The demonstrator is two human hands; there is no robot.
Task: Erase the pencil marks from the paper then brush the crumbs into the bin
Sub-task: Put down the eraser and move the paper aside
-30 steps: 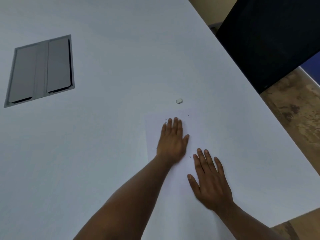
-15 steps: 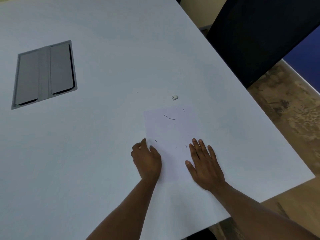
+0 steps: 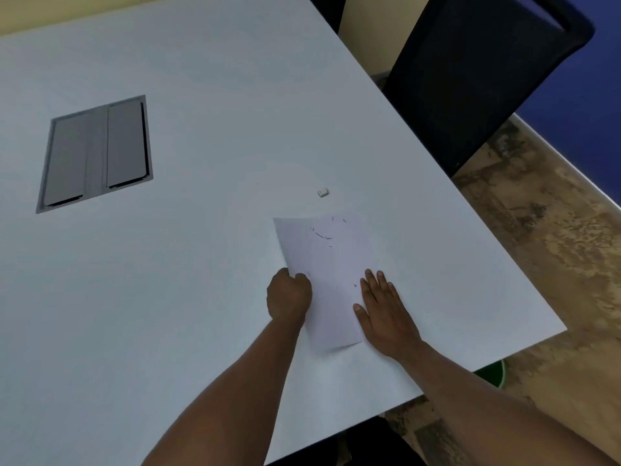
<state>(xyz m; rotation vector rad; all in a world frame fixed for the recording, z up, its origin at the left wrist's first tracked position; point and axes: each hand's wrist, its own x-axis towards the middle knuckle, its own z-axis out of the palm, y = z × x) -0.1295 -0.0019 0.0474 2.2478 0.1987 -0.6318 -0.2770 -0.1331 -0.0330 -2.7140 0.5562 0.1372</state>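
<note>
A white sheet of paper (image 3: 331, 264) lies on the white table (image 3: 201, 297), with dark eraser crumbs (image 3: 323, 235) scattered near its far end. My left hand (image 3: 288, 295) is curled at the sheet's left edge, fingers closed on that edge. Flat on the sheet's right side rests my right hand (image 3: 383, 311), fingers spread and palm down. A small white eraser (image 3: 322, 192) sits on the table just beyond the paper. Part of a green bin (image 3: 492, 371) shows on the floor below the table's right edge.
A grey cable hatch (image 3: 95, 153) is set into the table at the left. A dark chair (image 3: 470, 79) stands at the table's far right corner. The table's near right edge runs close to my right forearm.
My left hand has pulled back from the paper's far end to its left edge and curled closed on it. The crumbs it covered now show. My right hand has stayed flat on the sheet.
</note>
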